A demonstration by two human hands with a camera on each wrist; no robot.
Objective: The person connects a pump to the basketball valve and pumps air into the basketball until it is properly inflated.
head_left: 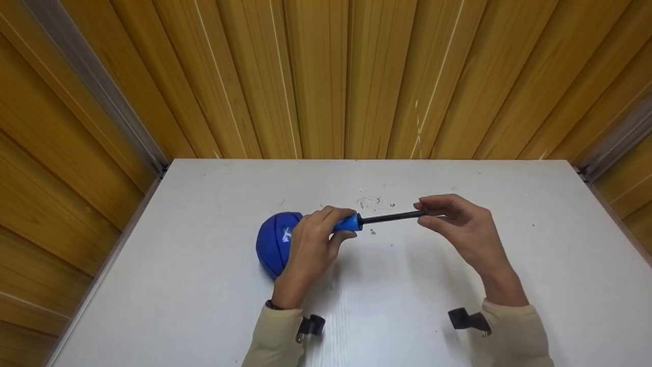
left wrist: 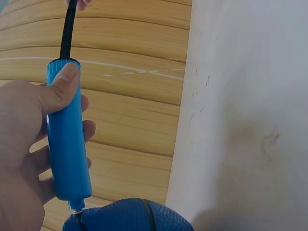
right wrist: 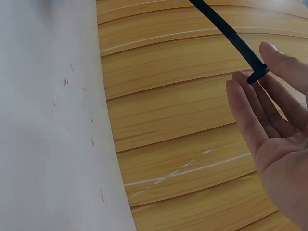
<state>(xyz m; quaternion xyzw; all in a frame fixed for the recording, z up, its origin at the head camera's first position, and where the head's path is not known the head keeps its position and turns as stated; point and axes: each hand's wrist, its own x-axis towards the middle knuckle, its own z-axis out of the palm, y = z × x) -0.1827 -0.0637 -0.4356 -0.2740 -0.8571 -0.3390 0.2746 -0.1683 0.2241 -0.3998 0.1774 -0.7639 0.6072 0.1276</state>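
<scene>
A blue hand pump [left wrist: 69, 139] has its black rod [head_left: 392, 217] drawn well out of the barrel. My left hand [head_left: 313, 242] grips the barrel, its thumb lying along the side near the rod end. At the other end, a thin metal needle [left wrist: 77, 211] meets the blue basketball [head_left: 272, 244], which has dark seams and looks partly caved in. The left hand hides some of the ball in the head view. Over on the right, my right hand [head_left: 471, 232] holds the small handle [right wrist: 258, 73] at the rod's tip between thumb and fingers.
The white table [head_left: 178, 285] carries small dark scuff marks behind the pump. Yellow wood-patterned panels [head_left: 321, 81] rise at the back and sides. Black camera mounts [head_left: 311, 324] stick out from both beige sleeves.
</scene>
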